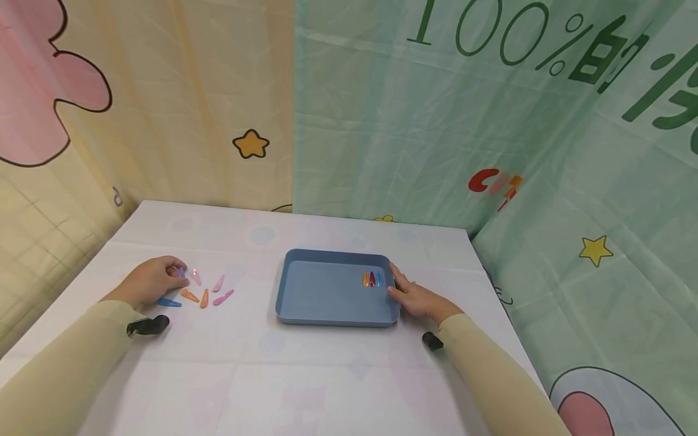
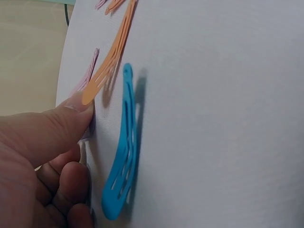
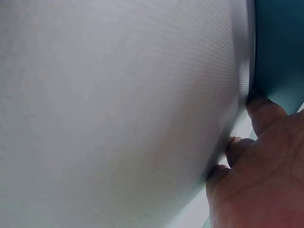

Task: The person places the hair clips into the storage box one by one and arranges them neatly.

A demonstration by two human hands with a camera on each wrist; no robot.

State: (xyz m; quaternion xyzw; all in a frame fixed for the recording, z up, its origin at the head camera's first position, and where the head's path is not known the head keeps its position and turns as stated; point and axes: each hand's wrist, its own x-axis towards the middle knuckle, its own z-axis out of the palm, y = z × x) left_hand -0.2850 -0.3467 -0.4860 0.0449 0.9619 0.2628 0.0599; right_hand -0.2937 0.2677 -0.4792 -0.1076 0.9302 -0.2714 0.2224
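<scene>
At the left of the table, my left hand pinches a purple hair clip between thumb and fingers. In the left wrist view the thumb partly hides that clip. Close beside the hand lie a blue hair clip and an orange hair clip. More pink and orange clips spread to its right, among them a pink hair clip. My right hand holds the right rim of a blue-grey tray. Inside the tray, near that rim, an orange, a red hair clip and a blue one stand in a row.
A white cloth covers the table. Printed curtains hang behind it and along both sides. A black strap end sticks out at the left wrist, and another black piece at the right wrist.
</scene>
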